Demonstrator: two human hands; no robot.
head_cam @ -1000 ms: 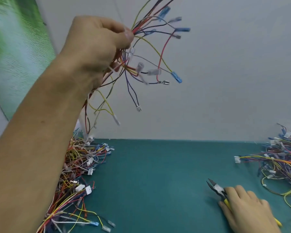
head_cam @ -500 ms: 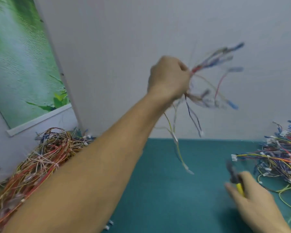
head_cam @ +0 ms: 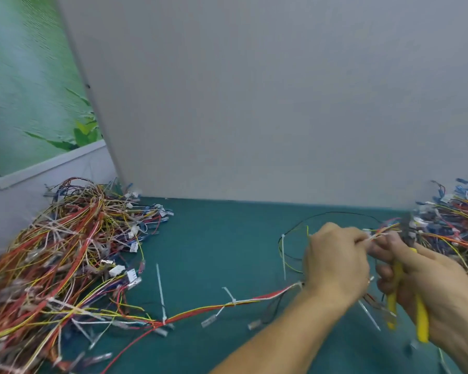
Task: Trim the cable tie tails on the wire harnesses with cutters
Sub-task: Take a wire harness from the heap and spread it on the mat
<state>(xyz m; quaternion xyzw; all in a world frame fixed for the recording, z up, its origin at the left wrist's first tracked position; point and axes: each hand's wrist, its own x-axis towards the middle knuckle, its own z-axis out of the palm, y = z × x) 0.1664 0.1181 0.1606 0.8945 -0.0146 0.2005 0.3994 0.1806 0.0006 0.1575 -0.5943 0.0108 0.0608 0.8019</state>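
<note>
Checker: where are the hands?

Watcher: Both low at four o'clock, touching each other over the teal mat (head_cam: 222,238). The left hand (head_cam: 335,265) has its fingers curled round a wire harness (head_cam: 243,302). Its thumb and forefinger pinch the thin strands right against the knuckles of the right hand (head_cam: 438,287).

Checker: And the cutters?

Watcher: The cutters (head_cam: 421,317) sit in the right hand, fingers wrapped round the two yellow handles, which stand a little apart at their ends. The dark head points up toward twelve, just beside the pinched strands. It is too blurred to tell whether the blades are apart or together.

Checker: Where does the harness run?

Watcher: From the left hand out toward seven o'clock, flat on the mat, red and yellow wires bundled. Its far end meets the left pile (head_cam: 65,260) at eight o'clock. A black wire loops above the hands.

Checker: Ties?

Watcher: One long cable tie tail (head_cam: 160,290) stands up at seven o'clock. A shorter tail (head_cam: 228,292) sits at six, and a third tail (head_cam: 283,255) hangs just left of the left hand.

Checker: Anything else?

Watcher: The right pile (head_cam: 454,222) lies at three o'clock, just behind the right hand. A grey panel (head_cam: 254,103) fills twelve, and a green poster (head_cam: 25,90) is at ten.
</note>
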